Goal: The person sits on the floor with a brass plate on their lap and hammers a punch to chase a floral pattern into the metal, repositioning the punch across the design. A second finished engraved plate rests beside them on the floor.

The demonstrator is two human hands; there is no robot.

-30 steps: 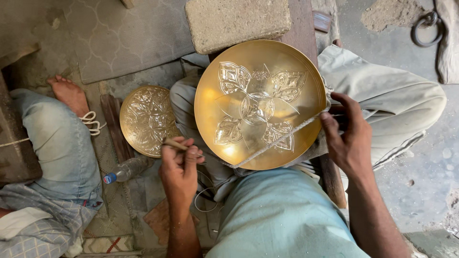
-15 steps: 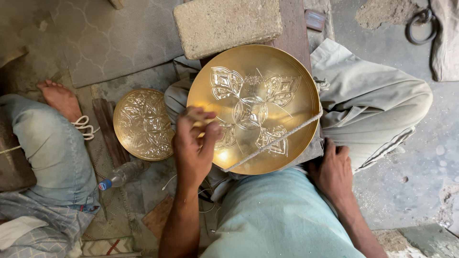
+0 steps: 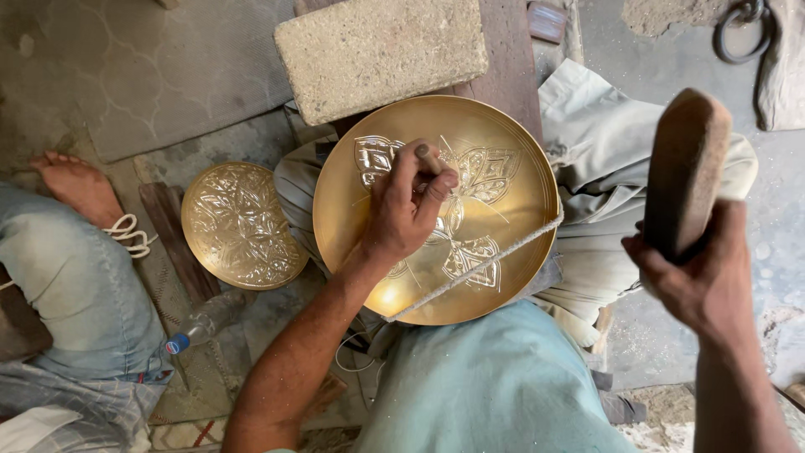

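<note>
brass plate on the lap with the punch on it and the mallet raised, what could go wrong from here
1. The left hand pinches a short punch with its fingers close round the tip; the wooden mallet raised in the right hand might strike them.
2. The large brass plate seems held only by a cord across it, so it could shift and spoil the engraved petals.

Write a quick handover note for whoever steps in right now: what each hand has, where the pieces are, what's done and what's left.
Left hand: grips a small punch tool, tip down on the large brass plate.
Right hand: holds a wooden mallet raised beside the plate.
Plate rests on the lap, held by a cord across it.
Done: four leaf motifs engraved around the centre.
Left: the outer band is bare.
Smaller engraved plate lies on the floor.
</note>
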